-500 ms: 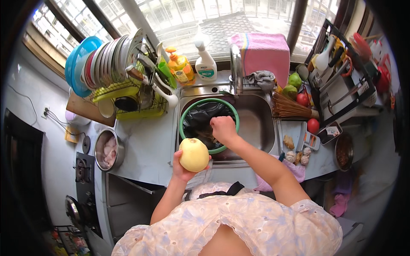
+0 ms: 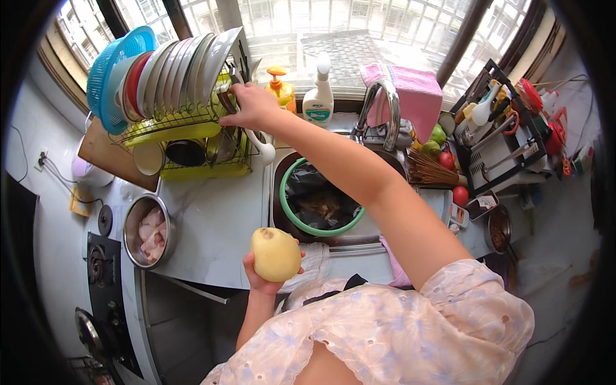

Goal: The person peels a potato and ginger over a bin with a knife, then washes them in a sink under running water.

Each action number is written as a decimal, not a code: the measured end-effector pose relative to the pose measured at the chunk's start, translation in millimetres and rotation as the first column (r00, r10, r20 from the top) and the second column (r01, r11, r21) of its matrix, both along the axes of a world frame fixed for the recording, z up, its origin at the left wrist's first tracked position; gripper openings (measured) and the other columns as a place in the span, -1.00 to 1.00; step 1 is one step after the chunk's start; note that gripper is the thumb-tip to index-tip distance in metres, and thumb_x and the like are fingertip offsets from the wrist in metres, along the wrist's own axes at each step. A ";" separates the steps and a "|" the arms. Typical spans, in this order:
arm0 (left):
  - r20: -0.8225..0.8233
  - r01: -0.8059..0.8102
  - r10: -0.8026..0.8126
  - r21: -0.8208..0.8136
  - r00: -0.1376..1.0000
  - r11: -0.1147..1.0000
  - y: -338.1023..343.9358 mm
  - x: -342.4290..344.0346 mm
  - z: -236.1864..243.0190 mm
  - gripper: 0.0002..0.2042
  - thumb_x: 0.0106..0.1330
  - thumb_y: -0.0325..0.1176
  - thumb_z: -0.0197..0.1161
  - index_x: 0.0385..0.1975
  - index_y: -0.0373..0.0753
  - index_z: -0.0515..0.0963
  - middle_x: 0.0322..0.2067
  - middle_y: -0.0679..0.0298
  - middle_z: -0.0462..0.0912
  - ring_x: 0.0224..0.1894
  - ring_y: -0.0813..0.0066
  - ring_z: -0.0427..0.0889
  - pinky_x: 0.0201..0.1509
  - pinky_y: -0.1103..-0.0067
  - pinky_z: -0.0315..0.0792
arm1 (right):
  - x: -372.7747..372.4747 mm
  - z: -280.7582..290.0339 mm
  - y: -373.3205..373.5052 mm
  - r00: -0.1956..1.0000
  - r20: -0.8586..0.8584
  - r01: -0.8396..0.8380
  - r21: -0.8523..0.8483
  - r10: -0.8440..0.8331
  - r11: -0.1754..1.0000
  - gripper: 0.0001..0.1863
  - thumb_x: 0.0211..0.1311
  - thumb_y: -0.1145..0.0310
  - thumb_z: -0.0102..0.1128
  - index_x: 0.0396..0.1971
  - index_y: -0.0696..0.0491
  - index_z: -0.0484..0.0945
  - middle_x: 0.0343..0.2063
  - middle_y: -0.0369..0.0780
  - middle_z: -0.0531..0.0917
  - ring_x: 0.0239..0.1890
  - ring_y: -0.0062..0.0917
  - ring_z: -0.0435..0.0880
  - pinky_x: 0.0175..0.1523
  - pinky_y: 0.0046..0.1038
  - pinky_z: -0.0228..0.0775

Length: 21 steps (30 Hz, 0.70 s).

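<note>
While the left hand is grasping a yellow fruit, the right hand is sitting at utensils by the dish rack, grip unclear.

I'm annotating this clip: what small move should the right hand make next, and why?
Perhaps close the right hand on the dark handle: the hand is at it by the dish rack, a firm grip isn't clear, and the left hand holds the yellow fruit.

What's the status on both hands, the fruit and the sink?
Left hand holding yellow fruit. Right hand at dish rack, fingers by dark handle, grip unclear. Green-rimmed bin taking up part of sink.
</note>
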<state>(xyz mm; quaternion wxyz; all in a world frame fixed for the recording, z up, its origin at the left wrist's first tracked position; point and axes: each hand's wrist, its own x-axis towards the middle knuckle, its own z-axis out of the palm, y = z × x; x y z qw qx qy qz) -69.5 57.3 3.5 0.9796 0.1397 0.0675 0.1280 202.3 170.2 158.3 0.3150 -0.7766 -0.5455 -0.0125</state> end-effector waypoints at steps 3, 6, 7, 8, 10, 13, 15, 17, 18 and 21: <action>0.084 0.022 -0.021 -0.019 0.996 1.000 0.5 -1.0 -0.7 -0.22 0.02 0.22 0.16 0.17 -0.17 0.19 0.04 -0.10 0.32 -0.03 -0.15 0.44 -0.21 0.01 0.53 | 4.5 13.4 19.7 0.991 -0.136 -0.018 -0.148 -0.002 0.989 -0.54 -0.19 0.00 0.33 -0.35 0.04 0.59 -0.33 -0.15 0.62 -0.21 -0.35 0.61 -0.10 -0.38 0.46; 0.194 0.088 -0.067 -0.104 0.979 0.991 10.7 0.8 -8.4 -0.19 -0.01 0.19 0.21 0.19 -0.18 0.19 0.13 -0.09 0.22 0.04 -0.15 0.39 -0.17 -0.01 0.50 | 18.8 14.0 13.5 0.962 -0.270 0.059 0.072 -0.038 0.996 -0.67 -0.20 0.11 0.32 -0.46 0.03 0.59 -0.44 -0.14 0.63 -0.31 -0.35 0.63 -0.18 -0.38 0.47; 0.237 0.112 -0.077 -0.138 0.968 0.984 14.2 3.1 -9.7 -0.18 -0.02 0.18 0.24 0.19 -0.18 0.18 0.18 -0.09 0.18 0.08 -0.15 0.37 -0.16 -0.02 0.49 | 19.8 20.5 9.2 0.965 -0.260 0.028 0.185 0.021 0.982 -0.68 -0.20 0.14 0.32 -0.47 0.04 0.57 -0.49 -0.15 0.62 -0.37 -0.36 0.62 -0.23 -0.38 0.46; 0.271 0.121 -0.075 -0.159 0.960 0.980 17.1 7.1 -7.0 -0.18 -0.02 0.17 0.25 0.20 -0.18 0.18 0.22 -0.08 0.10 0.13 -0.15 0.31 -0.16 -0.03 0.49 | 22.0 27.7 2.7 0.967 -0.243 0.001 0.295 0.074 0.955 -0.69 -0.20 0.16 0.32 -0.48 0.06 0.56 -0.54 -0.16 0.61 -0.44 -0.37 0.62 -0.28 -0.39 0.46; 0.330 0.134 -0.063 -0.197 0.942 0.971 27.4 15.3 7.9 -0.16 -0.04 0.15 0.29 0.22 -0.19 0.17 0.30 -0.06 -0.06 0.22 -0.15 0.21 -0.17 -0.03 0.49 | 6.8 48.1 -25.2 0.940 -0.266 -0.083 0.427 0.213 0.900 -0.78 -0.04 0.31 0.33 -0.45 0.12 0.56 -0.61 -0.28 0.61 -0.51 -0.68 0.58 -0.39 -0.60 0.43; 0.400 0.109 -0.038 -0.157 0.916 0.982 48.0 33.4 34.4 -0.15 -0.07 0.13 0.33 0.22 -0.15 0.19 0.36 -0.01 -0.25 0.35 -0.13 -0.11 -0.16 -0.07 0.47 | -27.9 50.1 -77.7 0.958 -0.197 -0.080 0.512 0.208 0.855 -0.80 -0.06 0.39 0.32 -0.41 0.09 0.54 -0.60 -0.31 0.59 -0.50 -0.73 0.55 -0.36 -0.64 0.40; 0.451 0.135 -0.048 -0.163 0.891 0.977 53.3 54.9 49.2 -0.15 -0.09 0.13 0.34 0.21 -0.14 0.20 0.36 0.00 -0.26 0.37 -0.12 -0.21 -0.17 -0.09 0.48 | -44.1 42.2 -122.1 0.914 -0.318 0.000 0.622 0.252 0.783 -0.79 -0.07 0.45 0.30 -0.37 0.07 0.52 -0.57 -0.33 0.58 -0.51 -0.74 0.51 -0.35 -0.65 0.38; 0.488 0.167 -0.050 -0.199 0.871 0.966 57.0 70.2 56.8 -0.13 -0.11 0.11 0.37 0.23 -0.13 0.17 0.36 0.03 -0.29 0.38 -0.09 -0.29 -0.20 -0.08 0.49 | -57.8 28.7 -166.1 0.875 -0.399 0.064 0.657 0.274 0.751 -0.75 -0.06 0.55 0.29 -0.30 0.10 0.52 -0.43 -0.34 0.60 -0.43 -0.78 0.51 -0.31 -0.67 0.38; 0.510 0.170 -0.040 -0.211 0.859 0.962 56.9 78.6 62.3 -0.11 -0.10 0.13 0.34 0.24 -0.13 0.14 0.36 0.00 -0.25 0.38 -0.10 -0.29 -0.20 -0.09 0.48 | -63.1 19.6 -186.5 0.840 -0.461 0.108 0.659 0.286 0.745 -0.72 -0.05 0.58 0.29 -0.27 0.12 0.52 -0.35 -0.33 0.60 -0.39 -0.77 0.52 -0.29 -0.67 0.38; 0.489 0.212 -0.064 -0.255 0.870 0.943 55.2 92.1 58.8 -0.15 -0.03 0.15 0.26 0.26 -0.10 0.12 0.30 -0.12 -0.09 0.36 -0.17 -0.20 -0.16 -0.16 0.43 | -83.6 -1.6 -247.0 0.611 -0.729 0.284 0.567 0.310 0.773 -0.66 -0.03 0.64 0.28 -0.19 0.15 0.47 -0.30 -0.26 0.58 -0.32 -0.69 0.57 -0.26 -0.64 0.47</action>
